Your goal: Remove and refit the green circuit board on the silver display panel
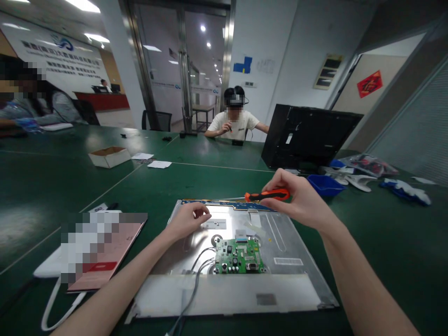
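Head view: an orange and black screwdriver [268, 195] is held tight in the right hand [301, 198], with its thin metal tip pointed toward 9 o'clock over the far edge of the silver metal panel [280, 242] that is laid flat on the green table [385, 233]. The left hand [187, 220] is curled on the panel with its fingertips pinched together, and whether something small is held there cannot be told. A green circuit board [239, 256] is seen on the panel at 5 o'clock from the left hand, and gray wires [196, 275] are run from it toward 7 o'clock.
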{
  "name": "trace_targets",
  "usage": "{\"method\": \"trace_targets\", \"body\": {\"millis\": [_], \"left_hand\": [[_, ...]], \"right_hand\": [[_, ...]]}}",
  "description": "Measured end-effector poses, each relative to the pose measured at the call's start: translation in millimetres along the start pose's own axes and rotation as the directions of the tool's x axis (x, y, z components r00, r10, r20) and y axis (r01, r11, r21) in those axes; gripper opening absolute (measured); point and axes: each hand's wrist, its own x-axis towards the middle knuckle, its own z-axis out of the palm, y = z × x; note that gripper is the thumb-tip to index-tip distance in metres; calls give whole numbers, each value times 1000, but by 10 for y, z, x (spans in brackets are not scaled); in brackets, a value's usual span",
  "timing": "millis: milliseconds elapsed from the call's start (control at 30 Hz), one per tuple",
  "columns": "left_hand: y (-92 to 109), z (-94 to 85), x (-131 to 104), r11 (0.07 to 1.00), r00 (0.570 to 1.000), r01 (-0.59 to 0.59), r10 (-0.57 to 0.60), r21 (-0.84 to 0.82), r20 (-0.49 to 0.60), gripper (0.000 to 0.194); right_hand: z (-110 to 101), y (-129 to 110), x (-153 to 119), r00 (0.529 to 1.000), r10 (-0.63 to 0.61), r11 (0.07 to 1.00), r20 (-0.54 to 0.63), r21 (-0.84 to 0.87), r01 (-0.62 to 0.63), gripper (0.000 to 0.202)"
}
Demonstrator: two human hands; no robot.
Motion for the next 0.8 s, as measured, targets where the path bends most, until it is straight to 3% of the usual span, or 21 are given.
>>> {"method": "trace_targets", "body": {"millis": [100,167,200,300,467,800], "left_hand": [[-69,113,-4,999,1000,-16,16,44,5,23],[-96,189,-9,995,999,-53,53,90,10,23],[-103,218,-7,992,998,-59,58,108,10,24],[-95,262,12,986,998,-61,58,156,26,22],[-11,253,47,973,996,-80,68,218,62,17],[17,168,69,972,998,-28,13,234,63,19]], "right_hand": [[112,447,-97,987,158,947,-18,286,-146,34],[215,721,-197,955,296,852,21,447,-274,32],[263,833,-250,935,351,801,47,502,-326,32],[369,1062,-393,919,391,774,55,522,-360,32],[476,1226,-559,912,408,764,47,529,-370,35],[658,1354,-721,906,404,812,-126,506,-292,31]]}}
